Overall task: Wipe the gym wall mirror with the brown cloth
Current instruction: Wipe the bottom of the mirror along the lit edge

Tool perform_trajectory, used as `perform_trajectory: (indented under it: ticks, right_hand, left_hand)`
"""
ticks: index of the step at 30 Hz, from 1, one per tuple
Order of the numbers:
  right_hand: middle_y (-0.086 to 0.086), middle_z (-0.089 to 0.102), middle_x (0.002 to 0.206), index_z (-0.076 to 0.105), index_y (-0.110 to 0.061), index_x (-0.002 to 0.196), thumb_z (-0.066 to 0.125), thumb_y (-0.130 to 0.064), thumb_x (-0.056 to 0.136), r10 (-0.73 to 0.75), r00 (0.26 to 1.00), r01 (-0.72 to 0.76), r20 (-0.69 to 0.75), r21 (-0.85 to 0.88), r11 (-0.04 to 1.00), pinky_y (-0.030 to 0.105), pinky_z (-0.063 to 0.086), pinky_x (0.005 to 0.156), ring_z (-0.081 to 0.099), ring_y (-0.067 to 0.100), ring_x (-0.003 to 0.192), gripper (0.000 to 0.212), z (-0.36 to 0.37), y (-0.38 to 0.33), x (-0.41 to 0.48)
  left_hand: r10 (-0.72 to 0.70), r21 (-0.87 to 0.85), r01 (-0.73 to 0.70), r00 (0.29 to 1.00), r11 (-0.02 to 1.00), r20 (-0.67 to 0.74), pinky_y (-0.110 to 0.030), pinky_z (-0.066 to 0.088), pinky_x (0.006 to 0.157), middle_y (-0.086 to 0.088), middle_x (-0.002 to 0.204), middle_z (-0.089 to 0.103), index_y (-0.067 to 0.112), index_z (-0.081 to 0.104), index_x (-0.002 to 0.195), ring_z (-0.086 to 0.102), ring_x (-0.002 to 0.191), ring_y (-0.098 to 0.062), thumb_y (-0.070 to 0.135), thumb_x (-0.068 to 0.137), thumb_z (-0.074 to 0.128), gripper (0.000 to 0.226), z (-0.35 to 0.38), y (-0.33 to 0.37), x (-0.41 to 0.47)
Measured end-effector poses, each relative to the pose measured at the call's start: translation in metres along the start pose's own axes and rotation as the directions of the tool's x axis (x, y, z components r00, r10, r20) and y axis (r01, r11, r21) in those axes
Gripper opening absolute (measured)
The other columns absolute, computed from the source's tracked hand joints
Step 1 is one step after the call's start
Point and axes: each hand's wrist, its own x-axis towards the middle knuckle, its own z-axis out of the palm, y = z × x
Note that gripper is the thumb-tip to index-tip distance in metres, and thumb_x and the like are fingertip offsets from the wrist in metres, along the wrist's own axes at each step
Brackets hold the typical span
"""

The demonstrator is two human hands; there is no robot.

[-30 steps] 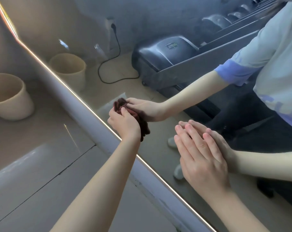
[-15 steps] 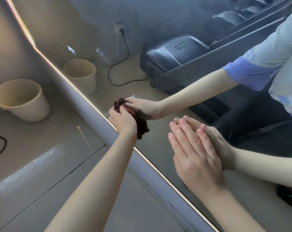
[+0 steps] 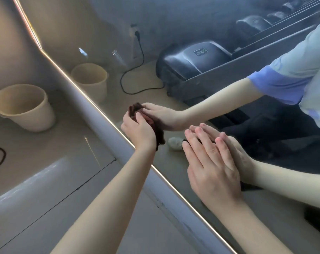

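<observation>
Leftward, upright beige bucket (image 3: 32,118) near mirror (image 3: 119,24)

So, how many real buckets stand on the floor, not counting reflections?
1. The beige bucket stands on the floor at the left, near the mirror edge. The second one is its reflection. Others may be outside the view.

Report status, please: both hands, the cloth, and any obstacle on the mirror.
Left hand grips brown cloth, pressed on mirror near its edge. Right hand flat on glass, fingers straight. Nothing blocks the glass; beige bucket stands aside.
</observation>
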Motion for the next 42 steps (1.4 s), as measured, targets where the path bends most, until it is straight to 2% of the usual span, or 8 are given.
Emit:
perform_trajectory:
  ticks: [4,10,17,23,27,33,38,42]
  right_hand:
    - [0.007,0.054,0.144,0.064,-0.007,0.13,0.04,-0.008,0.096,0.0,1.0,-0.001,-0.01,-0.034,0.999,0.038,0.009,0.123,0.039,0.021,0.139,0.041,0.008,-0.007,0.009]
    - [0.008,0.054,0.144,0.064,-0.007,0.129,0.038,-0.006,0.096,0.009,1.0,-0.009,-0.01,-0.007,1.0,0.038,0.011,0.122,0.038,0.022,0.139,0.042,0.009,-0.015,0.03]
    - [0.008,0.053,0.145,0.063,-0.008,0.129,0.037,-0.007,0.098,0.034,0.999,-0.034,-0.01,-0.03,0.999,0.039,0.015,0.12,0.038,0.023,0.139,0.041,0.015,-0.023,0.033]
    - [0.008,0.052,0.145,0.063,-0.008,0.131,0.036,-0.007,0.098,0.018,1.0,-0.018,-0.012,-0.022,1.0,0.039,0.014,0.12,0.038,0.023,0.139,0.042,0.018,-0.026,0.045]
    - [0.008,0.05,0.147,0.062,-0.008,0.132,0.035,-0.009,0.099,0.03,1.0,-0.03,0.009,-0.032,0.999,0.04,0.014,0.12,0.037,0.023,0.14,0.043,0.02,-0.029,0.046]
    - [0.008,0.051,0.146,0.062,-0.008,0.131,0.036,-0.007,0.099,-0.004,1.0,0.004,-0.016,0.001,1.0,0.037,0.013,0.121,0.038,0.022,0.14,0.042,0.02,-0.026,0.067]
    - [0.009,0.052,0.145,0.063,-0.008,0.13,0.043,-0.007,0.097,0.009,0.999,-0.009,-0.038,0.004,1.0,0.039,0.013,0.121,0.038,0.024,0.139,0.039,0.022,-0.032,0.07]
    - [0.01,0.055,0.142,0.064,-0.007,0.129,0.039,-0.007,0.098,0.006,0.998,-0.003,-0.059,0.044,0.999,0.037,0.017,0.12,0.041,0.024,0.137,0.039,0.021,-0.033,0.086]
  left_hand:
    - [0.144,0.0,-0.144,0.987,0.99,0.076,0.009,0.022,0.084,0.0,0.139,0.035,0.012,0.039,0.146,0.033,0.114,0.001,0.016,0.106,0.041,0.041,-0.001,-0.017,-0.037]
    - [0.006,0.031,-0.005,1.0,1.0,-0.008,-0.015,0.026,0.095,-0.01,0.144,0.037,0.011,0.04,0.145,0.041,0.132,-0.022,0.023,0.107,0.037,0.04,0.0,0.0,0.02]
    - [0.193,0.083,-0.206,0.972,0.975,0.136,0.002,0.023,0.093,-0.009,0.144,0.036,0.007,0.038,0.147,0.034,0.131,-0.015,0.013,0.104,0.041,0.043,-0.008,-0.007,-0.028]
    - [0.07,0.058,-0.071,0.997,0.996,0.029,-0.008,0.02,0.095,-0.012,0.146,0.034,0.008,0.037,0.147,0.031,0.138,-0.022,0.02,0.107,0.038,0.042,-0.004,0.012,0.03]
    - [0.183,0.063,-0.193,0.973,0.979,0.142,0.002,0.023,0.091,-0.007,0.144,0.034,0.009,0.036,0.148,0.032,0.133,-0.014,0.015,0.105,0.041,0.044,-0.013,0.009,0.0]
    - [-0.013,0.037,0.013,1.0,0.999,0.022,-0.018,0.026,0.099,-0.01,0.144,0.034,0.011,0.038,0.145,0.037,0.136,-0.025,0.023,0.107,0.037,0.04,-0.005,0.029,0.047]
    - [0.14,0.049,-0.151,0.974,0.987,0.179,0.001,0.023,0.092,-0.004,0.143,0.029,0.013,0.031,0.15,0.029,0.134,-0.014,0.018,0.105,0.04,0.046,-0.015,0.028,0.01]
    - [0.127,0.058,-0.135,0.983,0.989,0.134,-0.017,0.027,0.104,-0.007,0.143,0.03,0.01,0.033,0.148,0.031,0.136,-0.019,0.017,0.106,0.039,0.043,-0.012,0.035,0.022]
